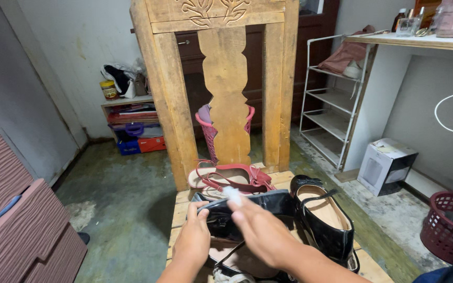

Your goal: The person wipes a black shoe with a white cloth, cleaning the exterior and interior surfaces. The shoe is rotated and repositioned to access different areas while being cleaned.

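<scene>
Currently left hand [194,238] is clamped on the near end of the black shoe [247,212], long axis running left-right across the wooden chair seat [180,212]. Right hand [260,230] is pinched on a white wad [232,194], over the shoe's top edge. Second black shoe [323,215] lies just right.

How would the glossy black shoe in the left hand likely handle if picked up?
The black shoe looks glossy, so probably slick under the left hand. It holds its shape, so likely fairly stiff. The right hand presses a white wad on it.
</scene>
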